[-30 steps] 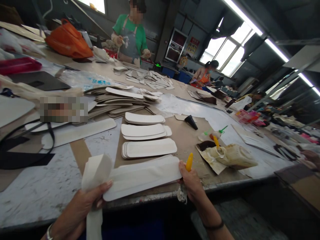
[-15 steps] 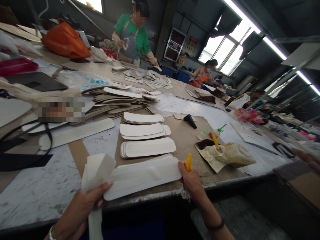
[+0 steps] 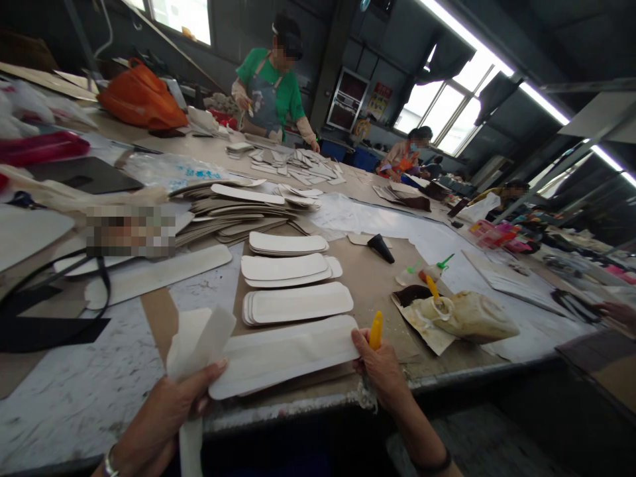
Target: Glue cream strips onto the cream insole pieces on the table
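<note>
A long white panel point(image 3: 285, 358) with rounded corners is stretched between my two hands at the table's front edge. My left hand point(image 3: 166, 404) is closed, pinching its left end along with several loose white strips point(image 3: 196, 344) that fold over the fingers and hang below. At the right end, the thumb and fingers of my right hand point(image 3: 382, 371) grip the panel. That same hand also holds a yellow-handled tool point(image 3: 376, 330), whose crusted lower end point(image 3: 366, 395) shows under the palm. Just beyond lie short stacks of similar white panels point(image 3: 303, 303).
A glue-stained container point(image 3: 472, 317) with a yellow handle stands right. Near it lie a black cone point(image 3: 381, 248) and small green-tipped bottles point(image 3: 437, 267). Behind are piled grey-brown panels point(image 3: 238, 215) and an orange bag point(image 3: 142, 96). A co-worker in green point(image 3: 278, 93) stands across the table.
The camera view has shifted slightly, so the table scene sits a little lower and further right. Both hands keep their hold on the panel. The co-worker in green has moved an arm slightly.
</note>
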Demonstrator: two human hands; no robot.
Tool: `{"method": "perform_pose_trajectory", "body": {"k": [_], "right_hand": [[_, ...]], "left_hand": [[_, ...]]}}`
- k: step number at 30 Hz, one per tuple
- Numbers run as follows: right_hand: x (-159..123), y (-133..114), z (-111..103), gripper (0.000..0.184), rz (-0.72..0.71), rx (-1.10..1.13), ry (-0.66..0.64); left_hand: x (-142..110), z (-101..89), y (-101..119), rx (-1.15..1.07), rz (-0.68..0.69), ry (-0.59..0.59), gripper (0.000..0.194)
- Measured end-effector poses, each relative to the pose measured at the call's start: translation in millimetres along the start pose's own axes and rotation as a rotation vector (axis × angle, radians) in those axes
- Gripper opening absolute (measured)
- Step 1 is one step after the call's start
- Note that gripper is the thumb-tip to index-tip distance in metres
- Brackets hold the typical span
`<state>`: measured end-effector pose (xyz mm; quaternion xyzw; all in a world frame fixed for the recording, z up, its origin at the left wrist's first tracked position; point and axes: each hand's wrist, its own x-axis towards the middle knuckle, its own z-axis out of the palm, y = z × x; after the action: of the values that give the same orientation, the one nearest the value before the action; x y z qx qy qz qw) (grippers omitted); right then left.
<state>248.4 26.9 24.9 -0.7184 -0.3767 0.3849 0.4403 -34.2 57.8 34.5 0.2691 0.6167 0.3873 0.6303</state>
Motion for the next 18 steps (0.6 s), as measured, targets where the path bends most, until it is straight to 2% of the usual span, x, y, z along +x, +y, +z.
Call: {"method": "perform_pose_trajectory", "body": {"k": [3, 8, 12, 18], "right_hand": [[12, -6, -1, 0.037, 0.000, -0.053, -0.005], [50, -25, -8, 0.032, -0.054, -0.478, 0.016], [83, -38, -10, 0.036, -0.086, -0.679, 0.021], [100, -40, -1, 0.027, -0.113, -1.039, 0.037]], "left_hand": [[15, 1.7, 5, 0.012, -0.001, -0.100, 0.041], [44, 19.2, 30, 0.147, 0.077, -0.155, 0.046], [64, 37.7, 48, 0.249, 0.119, -0.120, 0.040], [94, 48.6, 40, 0.420, 0.148, -0.041, 0.036]]}}
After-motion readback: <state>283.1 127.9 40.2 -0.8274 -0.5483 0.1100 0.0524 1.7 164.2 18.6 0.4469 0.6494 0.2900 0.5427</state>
